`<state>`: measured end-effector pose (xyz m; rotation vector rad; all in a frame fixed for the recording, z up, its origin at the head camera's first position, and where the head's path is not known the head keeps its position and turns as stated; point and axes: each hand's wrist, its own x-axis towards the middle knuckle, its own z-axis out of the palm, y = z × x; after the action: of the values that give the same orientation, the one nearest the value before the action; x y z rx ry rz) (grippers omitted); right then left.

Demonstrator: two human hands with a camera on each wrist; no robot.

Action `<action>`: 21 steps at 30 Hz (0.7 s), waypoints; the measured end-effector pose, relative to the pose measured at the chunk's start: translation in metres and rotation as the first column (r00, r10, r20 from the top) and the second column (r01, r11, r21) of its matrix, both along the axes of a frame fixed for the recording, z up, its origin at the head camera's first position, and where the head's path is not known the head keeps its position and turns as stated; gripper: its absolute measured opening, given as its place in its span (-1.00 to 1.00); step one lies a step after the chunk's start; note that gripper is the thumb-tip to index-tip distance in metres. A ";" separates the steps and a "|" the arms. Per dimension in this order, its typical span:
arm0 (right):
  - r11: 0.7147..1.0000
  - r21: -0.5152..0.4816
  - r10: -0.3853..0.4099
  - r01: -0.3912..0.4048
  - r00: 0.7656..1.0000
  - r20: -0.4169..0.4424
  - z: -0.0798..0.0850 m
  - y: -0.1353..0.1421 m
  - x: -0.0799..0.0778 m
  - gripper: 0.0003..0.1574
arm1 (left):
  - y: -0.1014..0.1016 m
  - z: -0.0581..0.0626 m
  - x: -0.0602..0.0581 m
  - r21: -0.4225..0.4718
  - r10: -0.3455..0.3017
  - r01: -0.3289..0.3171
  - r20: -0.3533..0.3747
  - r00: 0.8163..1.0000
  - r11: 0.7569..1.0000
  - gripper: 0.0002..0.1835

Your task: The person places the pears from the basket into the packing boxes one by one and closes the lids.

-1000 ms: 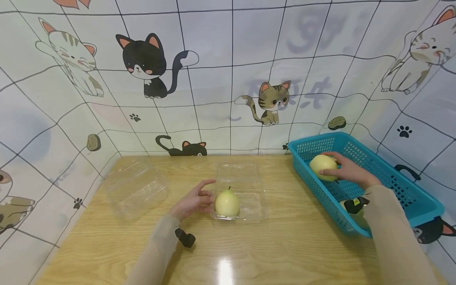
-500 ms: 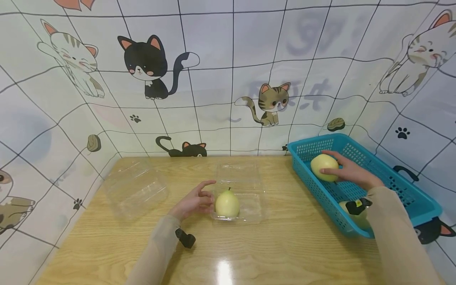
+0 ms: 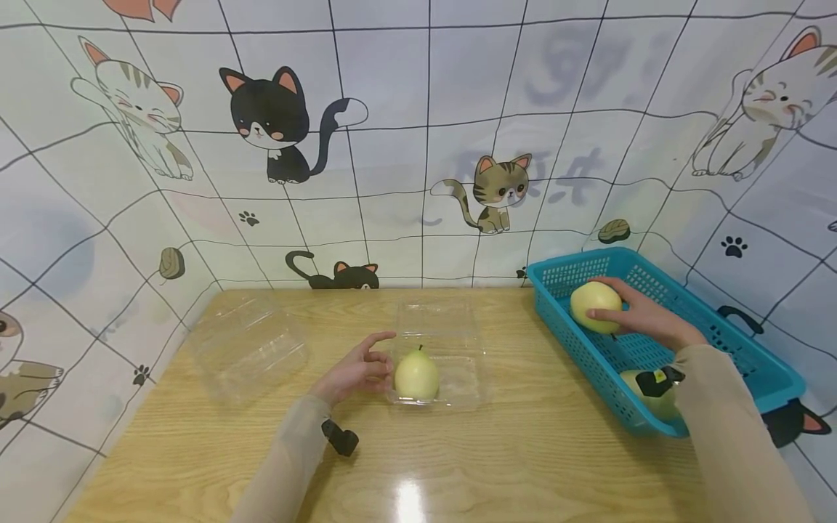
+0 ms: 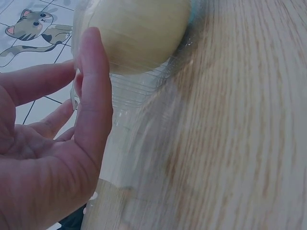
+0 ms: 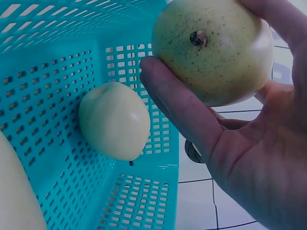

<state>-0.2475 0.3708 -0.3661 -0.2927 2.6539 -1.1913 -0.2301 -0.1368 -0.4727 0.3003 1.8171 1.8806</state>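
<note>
My right hand (image 3: 644,316) grips a round yellow-green pear (image 3: 596,307) at the far end of the blue basket (image 3: 575,356). The right wrist view shows its speckled end up close, fingers curved around its side. Lower in the basket lies another pear (image 5: 115,120); part of one more pear (image 5: 14,191) enters at that view's left edge. My left hand (image 3: 356,370) rests at the left side of an open clear plastic box (image 3: 461,378), fingers loosely bent and touching its wall. Inside this box, on the left, stands a pear (image 3: 417,375) with its stem up.
A second clear plastic box (image 3: 251,356) lies at the back left of the wooden table (image 3: 523,465). A cat-print covering (image 3: 392,145) encloses the back and sides. The basket's high rim stands between the right hand and the clear boxes.
Both hands stay nearly where they were, the right one still gripping its pear and the left one at the box. The head view has tilted up slightly.
</note>
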 end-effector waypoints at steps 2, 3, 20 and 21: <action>1.000 0.005 -0.002 0.002 1.000 -0.004 0.002 -0.001 0.001 0.06 | 0.000 0.000 0.000 0.000 -0.002 0.002 -0.001 1.000 1.000 -0.27; 1.000 0.010 -0.004 0.004 1.000 -0.007 0.002 -0.002 0.002 0.06 | 0.000 0.000 0.000 0.000 -0.002 0.002 -0.002 1.000 1.000 -0.27; 0.998 0.049 -0.031 0.033 0.999 -0.038 0.017 -0.016 0.008 0.11 | -0.001 -0.001 0.000 0.002 -0.006 0.006 -0.001 1.000 1.000 -0.28; 0.998 0.049 -0.030 0.032 0.999 -0.040 0.018 -0.017 0.009 0.11 | -0.001 -0.001 0.000 0.003 -0.009 0.009 -0.001 1.000 1.000 -0.27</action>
<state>-0.2390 0.3538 -0.3483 -0.2698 2.7269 -1.1390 -0.2300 -0.1373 -0.4741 0.3098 1.8111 1.8778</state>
